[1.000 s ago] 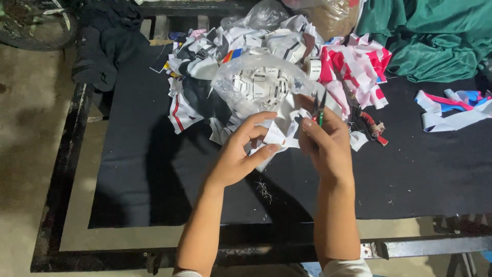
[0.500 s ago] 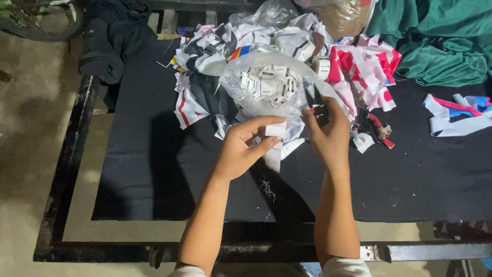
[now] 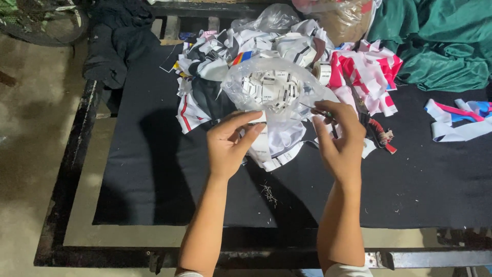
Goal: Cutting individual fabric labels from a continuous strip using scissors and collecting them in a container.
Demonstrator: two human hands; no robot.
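1. The left hand (image 3: pixel 230 146) pinched a small white label (image 3: pixel 258 117) between thumb and fingers, just below a clear bag (image 3: pixel 266 90) full of similar white labels.
2. The right hand (image 3: pixel 339 138) was closed on a thin dark tool (image 3: pixel 333 123) – too small to tell which kind – its fingertips close to the bag's right edge.
3. The two hands were near each other but apart, both raised over a strip of white cloth (image 3: pixel 271 146) that lay on the black mat (image 3: pixel 154 174).
4. The bag sat on a heap of scraps (image 3: pixel 215 72) – white, black and striped – at the far side of the mat.
5. Pink-and-white pieces (image 3: pixel 366 72) lay to the right of the bag, green fabric (image 3: pixel 441 41) beyond them.
6. A few loose threads (image 3: pixel 269 192) lay on the mat between the forearms.
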